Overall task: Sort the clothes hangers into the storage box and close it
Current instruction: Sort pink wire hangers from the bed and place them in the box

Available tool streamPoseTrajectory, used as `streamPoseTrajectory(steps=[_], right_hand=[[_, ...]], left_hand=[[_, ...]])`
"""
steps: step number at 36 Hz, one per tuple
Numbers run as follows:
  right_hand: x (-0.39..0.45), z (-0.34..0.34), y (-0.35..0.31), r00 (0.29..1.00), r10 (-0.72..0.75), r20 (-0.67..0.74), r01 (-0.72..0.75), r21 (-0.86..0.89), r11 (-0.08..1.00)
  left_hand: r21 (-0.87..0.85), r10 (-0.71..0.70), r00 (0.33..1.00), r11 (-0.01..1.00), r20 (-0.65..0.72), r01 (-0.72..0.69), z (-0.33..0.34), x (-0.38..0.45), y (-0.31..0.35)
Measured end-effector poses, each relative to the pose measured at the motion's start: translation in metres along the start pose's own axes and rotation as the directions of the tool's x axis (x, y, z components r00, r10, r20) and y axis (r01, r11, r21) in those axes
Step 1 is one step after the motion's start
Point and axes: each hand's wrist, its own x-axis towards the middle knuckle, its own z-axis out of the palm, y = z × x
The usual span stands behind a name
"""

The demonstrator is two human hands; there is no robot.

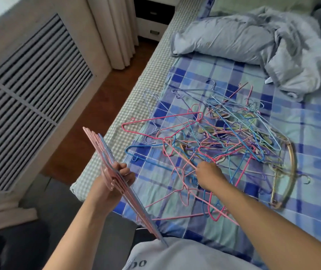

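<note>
The left hand (116, 179) has its grip closed round a stack of pink and blue hangers (115, 172), held on edge off the bed's near corner. To the right of that grip, the right hand (207, 173) pinches a pink wire hanger (185, 184) at the near edge of the tangled pile of hangers (224, 137) (pink, blue, purple, green wire, all interlocked). Right of the pile lie gold hangers (288, 162). All rest on the bed (302, 117) with its blue checked sheet; beyond the pile sits a crumpled grey duvet (253, 39).
</note>
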Motion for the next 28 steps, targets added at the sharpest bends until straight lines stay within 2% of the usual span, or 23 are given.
streamPoseTrajectory(steps=[3, 8, 10, 13, 15, 16, 17, 18, 19, 20, 22, 24, 26, 28], right_hand=[[-0.001, -0.004, -0.004, 0.996, 0.037, 0.086, -0.025, -0.135, 0.991], [-0.002, -0.008, -0.007, 0.997, 0.027, 0.074, -0.013, -0.181, 0.983], [-0.003, -0.016, -0.005, 1.0, -0.017, 0.015, 0.018, -0.113, 0.993], [-0.003, -0.042, 0.003, 0.991, -0.053, -0.125, 0.079, 0.218, 0.973], [-0.004, -0.06, 0.008, 0.985, -0.027, -0.17, 0.114, 0.526, 0.843], [-0.006, -0.067, 0.011, 0.991, 0.012, -0.134, 0.087, 0.706, 0.703], [-0.008, -0.072, 0.013, 0.997, 0.034, -0.066, 0.039, 0.855, 0.517], [-0.011, -0.076, 0.014, 1.0, 0.022, 0.004, -0.012, 0.943, 0.334], [-0.013, -0.078, 0.013, 0.998, -0.005, 0.058, -0.056, 0.978, 0.203], [-0.017, -0.078, 0.009, 0.995, -0.042, 0.095, -0.089, 0.988, 0.13], [-0.023, -0.066, -0.008, 0.981, -0.136, 0.138, -0.131, 0.989, 0.063], [-0.029, -0.039, -0.032, 0.96, -0.223, 0.168, -0.153, 0.985, 0.084], [-0.033, -0.006, -0.053, 0.953, -0.219, 0.21, -0.16, 0.961, 0.225], [-0.03, 0.022, -0.066, 0.97, -0.126, 0.21, -0.145, 0.907, 0.396]], left_hand=[[0.02, -0.02, 0.999, 1.0, 0.025, 0.019, -0.005, 0.004, 0.002], [0.022, -0.118, 0.989, 0.993, 0.09, 0.117, -0.003, 0.012, 0.0], [0.029, -0.154, 0.982, 0.988, 0.108, 0.152, -0.001, 0.013, 0.0], [0.01, -0.198, 0.973, 0.98, 0.122, 0.198, 0.001, 0.014, 0.0], [0.006, -0.202, 0.97, 0.979, 0.135, 0.203, 0.004, 0.014, 0.002], [0.012, -0.199, 0.971, 0.98, 0.135, 0.199, 0.005, 0.013, 0.003], [0.018, -0.192, 0.972, 0.981, 0.133, 0.192, 0.007, 0.012, 0.004], [0.02, -0.185, 0.973, 0.983, 0.14, 0.184, 0.009, 0.01, 0.005], [0.021, -0.179, 0.97, 0.984, 0.162, 0.178, 0.012, 0.007, 0.007], [0.021, -0.176, 0.967, 0.984, 0.187, 0.175, 0.015, 0.003, 0.009], [0.011, -0.167, 0.963, 0.986, 0.212, 0.168, 0.023, -0.003, 0.012], [-0.003, -0.15, 0.966, 0.988, 0.212, 0.154, 0.03, -0.008, 0.014], [-0.004, -0.12, 0.97, 0.992, 0.21, 0.123, 0.035, -0.01, 0.016], [-0.038, -0.121, 0.979, 0.991, 0.165, 0.129, 0.035, -0.009, 0.014]])
